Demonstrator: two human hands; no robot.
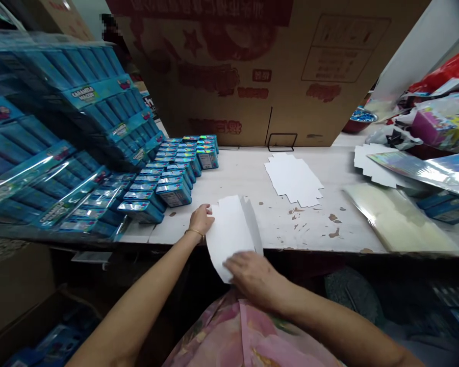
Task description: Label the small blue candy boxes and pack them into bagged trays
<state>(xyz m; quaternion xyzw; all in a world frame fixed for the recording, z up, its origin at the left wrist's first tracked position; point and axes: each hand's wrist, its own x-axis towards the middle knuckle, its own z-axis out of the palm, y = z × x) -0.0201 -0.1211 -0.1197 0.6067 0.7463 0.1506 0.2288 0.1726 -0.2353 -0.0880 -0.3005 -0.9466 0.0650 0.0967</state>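
Note:
A flat white cardboard box blank [231, 229] lies partly on the table and hangs over its front edge. Its right side is bent up along a fold. My left hand [201, 220] grips the blank's upper left edge, fingers closed on it; a thin bracelet circles that wrist. Across the near end, my right hand [250, 272] has its fingers bent over the white card, slightly blurred, with the thumb hidden. Farther right on the table lies a loose stack of similar white blanks [294, 179] with notched edges.
Rows of small blue boxes [174, 191] stand left of my hands, beside taller stacks of wrapped blue display packs [99, 97]. A big brown carton [229, 76] rises behind the table [237, 173]. At right lie a cream-coloured plastic-covered bundle [398, 219] and shiny holographic sheets [432, 171].

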